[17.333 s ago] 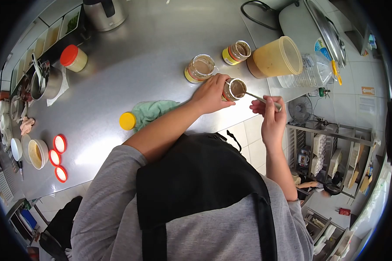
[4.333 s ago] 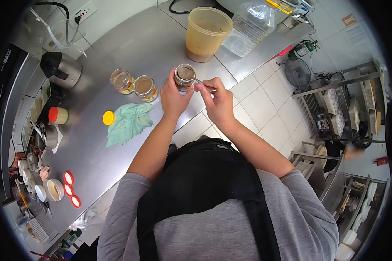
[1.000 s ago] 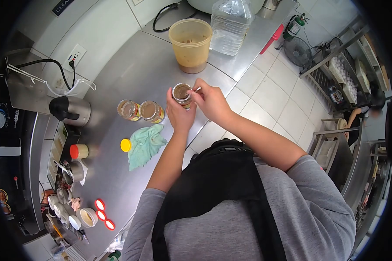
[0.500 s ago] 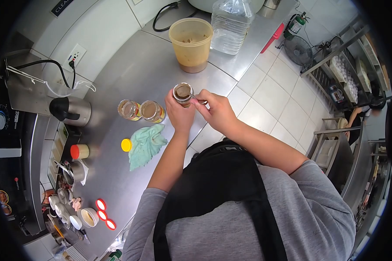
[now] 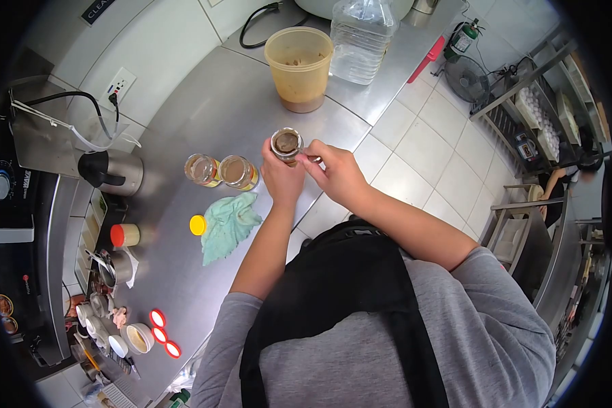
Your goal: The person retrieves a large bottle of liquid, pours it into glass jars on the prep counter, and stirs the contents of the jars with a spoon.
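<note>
My left hand (image 5: 281, 175) is wrapped round a glass jar (image 5: 287, 142) with brown contents, held upright above the counter edge. In my right hand (image 5: 334, 170) a thin metal utensil, seemingly a spoon, is pinched at its handle (image 5: 314, 159); its far end is hidden at the jar. Left of the held jar stand two more open jars, a left one (image 5: 201, 169) and a right one (image 5: 238, 173) filled with brown paste. A green cloth (image 5: 228, 230) lies below them, with a yellow lid (image 5: 198, 225) beside it.
A tall yellowish plastic tub (image 5: 299, 75) and a clear water jug (image 5: 364, 41) stand at the back. A steel kettle (image 5: 119, 173) and a red-lidded jar (image 5: 124, 236) line the left side. Red-rimmed lids (image 5: 159, 334) lie lower left. Another person (image 5: 563, 187) is far right.
My right hand and the utensil have shifted very slightly at the jar's rim. The surface of the brown contents looks a little different. Everything on the counter stays put.
</note>
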Demonstrator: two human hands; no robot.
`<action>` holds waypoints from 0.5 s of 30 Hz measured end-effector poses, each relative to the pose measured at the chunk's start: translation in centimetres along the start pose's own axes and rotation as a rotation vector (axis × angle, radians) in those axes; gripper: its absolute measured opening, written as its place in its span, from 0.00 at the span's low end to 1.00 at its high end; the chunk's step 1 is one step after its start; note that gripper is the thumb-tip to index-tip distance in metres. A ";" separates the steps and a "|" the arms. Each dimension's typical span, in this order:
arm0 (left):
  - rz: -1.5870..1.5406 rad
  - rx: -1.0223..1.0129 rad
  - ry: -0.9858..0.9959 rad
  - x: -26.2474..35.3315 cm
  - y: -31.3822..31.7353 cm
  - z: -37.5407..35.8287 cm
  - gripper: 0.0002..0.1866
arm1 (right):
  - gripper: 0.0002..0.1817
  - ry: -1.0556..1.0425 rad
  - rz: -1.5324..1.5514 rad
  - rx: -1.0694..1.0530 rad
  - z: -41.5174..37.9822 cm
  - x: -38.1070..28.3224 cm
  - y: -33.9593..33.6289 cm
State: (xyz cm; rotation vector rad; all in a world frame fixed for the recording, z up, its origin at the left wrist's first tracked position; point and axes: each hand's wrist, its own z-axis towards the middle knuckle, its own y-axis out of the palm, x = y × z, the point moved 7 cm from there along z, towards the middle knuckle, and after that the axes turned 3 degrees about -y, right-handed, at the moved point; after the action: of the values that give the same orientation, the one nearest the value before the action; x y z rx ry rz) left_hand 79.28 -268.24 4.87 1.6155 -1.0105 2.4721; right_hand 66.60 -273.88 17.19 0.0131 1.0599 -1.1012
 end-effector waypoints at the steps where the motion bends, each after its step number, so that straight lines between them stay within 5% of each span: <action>1: 0.014 0.004 -0.006 -0.1 -0.1 0.0 0.43 | 0.09 -0.003 0.003 -0.001 0.1 -0.3 0.0; 15: 0.010 -0.023 -0.033 -0.3 0.0 0.1 0.41 | 0.09 0.046 -0.059 -0.036 0.2 0.3 0.3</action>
State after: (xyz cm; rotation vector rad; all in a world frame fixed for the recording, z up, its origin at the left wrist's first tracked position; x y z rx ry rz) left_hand 79.49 -268.20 4.63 1.6540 -1.0490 2.4386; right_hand 66.94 -274.04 16.99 -0.0219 1.1271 -1.1399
